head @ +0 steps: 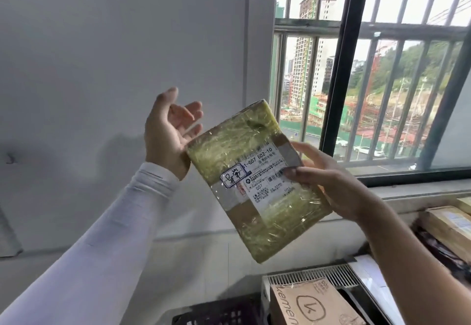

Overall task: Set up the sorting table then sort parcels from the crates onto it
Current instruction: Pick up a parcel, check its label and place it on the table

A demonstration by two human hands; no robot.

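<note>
A flat parcel (257, 179) wrapped in yellow-green film and clear tape, with a white shipping label, is held up at chest height in front of the wall and window. My right hand (328, 184) grips its right edge, thumb on the label side and fingers behind. My left hand (170, 131) is raised just left of the parcel, palm up, fingers relaxed and spread; its heel is at the parcel's upper left corner, and I cannot tell whether they touch.
A white crate (305, 277) at the bottom right holds a brown cardboard box (311, 307). A dark crate (219, 312) sits to its left. More brown boxes (451, 222) lie at the right edge under the barred window (356, 69). A grey wall fills the left.
</note>
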